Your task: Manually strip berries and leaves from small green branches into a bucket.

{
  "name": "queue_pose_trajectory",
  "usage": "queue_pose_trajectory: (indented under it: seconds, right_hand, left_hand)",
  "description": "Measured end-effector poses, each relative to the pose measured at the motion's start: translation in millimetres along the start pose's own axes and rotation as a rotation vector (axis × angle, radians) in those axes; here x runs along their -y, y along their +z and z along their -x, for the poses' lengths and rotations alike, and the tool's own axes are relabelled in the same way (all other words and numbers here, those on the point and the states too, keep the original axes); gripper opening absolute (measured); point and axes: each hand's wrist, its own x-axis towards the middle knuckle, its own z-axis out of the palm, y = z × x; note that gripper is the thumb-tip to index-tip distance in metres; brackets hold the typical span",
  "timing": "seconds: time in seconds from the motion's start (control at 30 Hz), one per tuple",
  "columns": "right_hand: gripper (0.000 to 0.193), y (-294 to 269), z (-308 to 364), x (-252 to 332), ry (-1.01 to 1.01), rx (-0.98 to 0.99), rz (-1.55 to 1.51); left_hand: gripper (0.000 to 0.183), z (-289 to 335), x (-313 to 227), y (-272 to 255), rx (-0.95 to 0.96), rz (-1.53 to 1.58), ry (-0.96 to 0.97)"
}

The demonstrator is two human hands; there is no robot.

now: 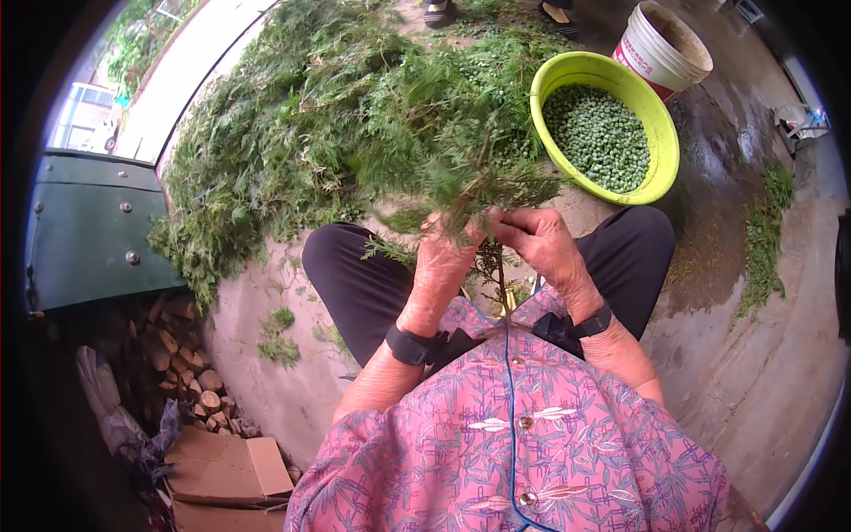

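A leafy green conifer branch (483,177) stands up in front of my lap, its bare stem running down between my knees. My left hand (443,262) is closed round the branch, with the fingertips partly hidden by foliage. Close beside it, my right hand (548,248) has thumb and forefinger pinched together at the branch; anything between them is too small to make out. Ahead to the right, a yellow-green basin (663,146) is partly filled with small round green cones or berries (596,137).
A large heap of cut conifer branches (284,124) covers the floor ahead and left. Behind the basin stands a white and red bucket (671,44). At left are a green metal box (102,230), stacked firewood (191,372) and cardboard (222,465). Another person's feet (439,15) show at the top.
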Motion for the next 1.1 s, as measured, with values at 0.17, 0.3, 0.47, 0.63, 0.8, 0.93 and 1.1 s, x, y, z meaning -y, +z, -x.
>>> queue_pose_trajectory:
  seconds: [0.17, 0.3, 0.47, 0.63, 0.8, 0.93, 1.1]
  right_hand:
    - [0.017, 8.6, -0.3, 5.2, -0.019, 0.076, 0.068]
    - [0.023, -2.9, 3.5, -11.3, 0.156, -0.072, -0.308]
    - [0.020, -21.0, 4.3, -56.6, 0.377, -0.382, -0.648]
    - [0.018, -9.1, 35.9, -141.6, 0.508, -0.512, -0.756]
    - [0.022, -39.6, 25.7, -153.3, 0.326, -0.634, -1.065]
    - [0.052, -100.8, -33.9, -17.7, -0.184, -0.660, -1.124]
    - [0.052, -98.8, -36.6, 31.6, -0.503, -0.391, -0.942]
  left_hand:
    - [0.022, -5.2, 10.9, 1.9, -0.081, 0.503, -0.108]
    - [0.027, -6.0, 7.6, -6.3, -0.127, 0.425, -0.071]
    - [0.028, -7.6, 27.1, -16.3, -0.257, 0.150, 0.081]
    - [0.028, -10.4, 50.5, -30.8, -0.207, 0.069, 0.192]
    - [0.028, -11.4, 27.2, -25.1, -0.202, 0.344, 0.034]
    - [0.027, -14.1, 27.3, -26.1, -0.206, 0.361, 0.102]
    - [0.028, -15.8, 21.5, -25.8, -0.202, 0.589, -0.014]
